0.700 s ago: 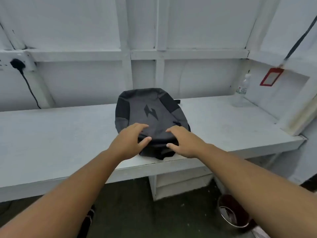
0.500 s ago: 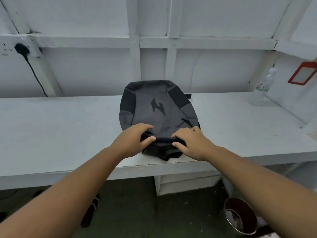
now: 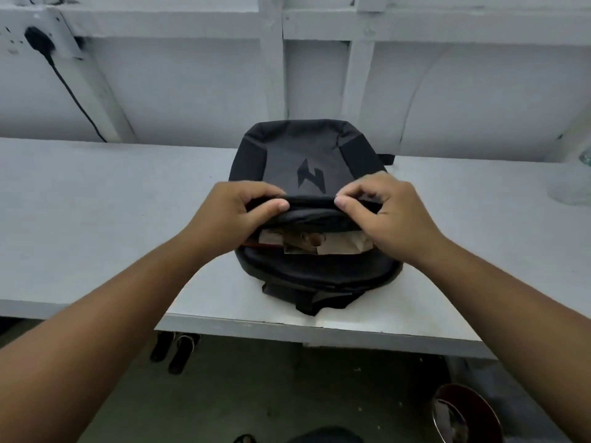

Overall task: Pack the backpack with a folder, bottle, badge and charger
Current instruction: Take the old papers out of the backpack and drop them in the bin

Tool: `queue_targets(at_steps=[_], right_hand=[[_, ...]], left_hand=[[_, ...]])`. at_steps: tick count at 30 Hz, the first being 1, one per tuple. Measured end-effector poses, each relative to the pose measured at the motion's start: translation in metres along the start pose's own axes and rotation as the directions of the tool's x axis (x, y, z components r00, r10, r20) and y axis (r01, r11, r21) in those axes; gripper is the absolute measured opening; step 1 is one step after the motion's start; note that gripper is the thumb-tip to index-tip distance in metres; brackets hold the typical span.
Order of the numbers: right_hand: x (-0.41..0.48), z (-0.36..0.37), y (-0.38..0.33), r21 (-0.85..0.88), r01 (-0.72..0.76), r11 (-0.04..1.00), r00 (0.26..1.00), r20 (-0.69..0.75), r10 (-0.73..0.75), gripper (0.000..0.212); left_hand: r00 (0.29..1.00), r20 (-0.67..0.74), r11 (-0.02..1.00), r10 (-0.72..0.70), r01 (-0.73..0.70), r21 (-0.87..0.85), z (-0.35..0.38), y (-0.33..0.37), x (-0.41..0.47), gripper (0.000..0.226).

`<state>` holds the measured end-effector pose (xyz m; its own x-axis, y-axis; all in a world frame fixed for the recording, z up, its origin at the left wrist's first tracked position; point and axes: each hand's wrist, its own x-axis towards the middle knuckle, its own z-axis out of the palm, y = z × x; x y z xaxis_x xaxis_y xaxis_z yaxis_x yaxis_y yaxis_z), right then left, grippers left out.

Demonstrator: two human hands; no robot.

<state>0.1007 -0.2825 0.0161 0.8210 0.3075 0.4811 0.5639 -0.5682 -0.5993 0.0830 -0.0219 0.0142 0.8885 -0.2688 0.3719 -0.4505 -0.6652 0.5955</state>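
Backpack (image 3: pixel 307 161) lies flat on counter (image 3: pixel 112 199), roughly mid-length, top end at front edge, bottom end toward back wall. Straps (image 3: pixel 307 298) stick out from under it at front edge. Left hand (image 3: pixel 230 212) and right hand (image 3: pixel 387 215) on bag's near end, one each side, pinching upper flap (image 3: pixel 311 202) w/ thumbs and fingers; flap lifted off lower half. Papers (image 3: pixel 332 246) inside opening, btwn the hands. Bottle (image 3: pixel 575 180) at counter's right end, well apart from bag. Plug (image 3: pixel 38 39) in wall socket, back left, above counter; cord (image 3: pixel 76 100) runs down behind counter's back edge. Sandals (image 3: pixel 176 350) on floor under front edge, left of bag. Bowl (image 3: pixel 467 414) on floor, right.
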Motion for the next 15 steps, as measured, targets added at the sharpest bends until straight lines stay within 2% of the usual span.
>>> queue_targets(at_steps=[2, 4, 5, 6, 7, 8, 9, 10, 11, 12, 13, 15], right_hand=[[0.014, -0.008, -0.006, -0.090, 0.070, 0.994, 0.950, -0.297, -0.094, 0.016], [0.008, -0.009, -0.015, -0.192, 0.153, 0.969, 0.818, -0.526, -0.233, 0.019], [0.001, -0.003, -0.017, -0.232, 0.216, 0.948, 0.791, -0.528, -0.310, 0.020], [-0.006, 0.008, -0.014, -0.237, 0.257, 0.937, 0.825, -0.450, -0.341, 0.020], [-0.011, 0.020, -0.006, -0.215, 0.220, 0.952, 0.906, -0.318, -0.281, 0.017], [-0.011, 0.033, 0.007, -0.195, 0.066, 0.979, 0.979, -0.176, -0.101, 0.015], [-0.005, 0.041, 0.020, -0.208, -0.181, 0.961, 0.983, -0.060, 0.172, 0.024], [0.005, 0.047, 0.035, -0.268, -0.404, 0.875, 0.908, -0.003, 0.419, 0.045], [0.018, 0.050, 0.047, -0.321, -0.549, 0.772, 0.810, 0.023, 0.586, 0.066], [0.033, 0.052, 0.058, -0.356, -0.636, 0.684, 0.725, 0.027, 0.688, 0.079], [0.046, 0.053, 0.066, -0.367, -0.692, 0.622, 0.662, 0.021, 0.749, 0.083], [0.068, 0.056, 0.075, -0.407, -0.744, 0.530, 0.574, 0.017, 0.819, 0.082]], left_hand=[[0.996, -0.086, 1.000, -0.003, 0.001, -0.023, -0.008, 0.005, 0.023, 0.012], [0.987, -0.157, 0.997, -0.033, 0.022, -0.071, -0.015, 0.005, 0.046, 0.012], [0.980, -0.190, 0.994, -0.053, 0.034, -0.104, -0.020, 0.005, 0.057, 0.014], [0.973, -0.220, 0.991, -0.071, 0.043, -0.128, -0.024, 0.004, 0.067, 0.016], [0.966, -0.245, 0.989, -0.080, 0.046, -0.142, -0.028, 0.003, 0.077, 0.017], [0.961, -0.266, 0.988, -0.081, 0.042, -0.147, -0.032, 0.002, 0.086, 0.019], [0.956, -0.283, 0.988, -0.077, 0.035, -0.148, -0.036, 0.002, 0.094, 0.020], [0.952, -0.299, 0.988, -0.071, 0.027, -0.150, -0.040, 0.002, 0.101, 0.021], [0.947, -0.316, 0.988, -0.066, 0.018, -0.153, -0.044, 0.002, 0.108, 0.021], [0.943, -0.327, 0.987, -0.063, 0.011, -0.158, -0.047, 0.001, 0.115, 0.022], [0.941, -0.333, 0.987, -0.064, 0.010, -0.162, -0.048, 0.001, 0.120, 0.022], [0.937, -0.343, 0.987, -0.062, 0.005, -0.163, -0.050, 0.001, 0.129, 0.021]])
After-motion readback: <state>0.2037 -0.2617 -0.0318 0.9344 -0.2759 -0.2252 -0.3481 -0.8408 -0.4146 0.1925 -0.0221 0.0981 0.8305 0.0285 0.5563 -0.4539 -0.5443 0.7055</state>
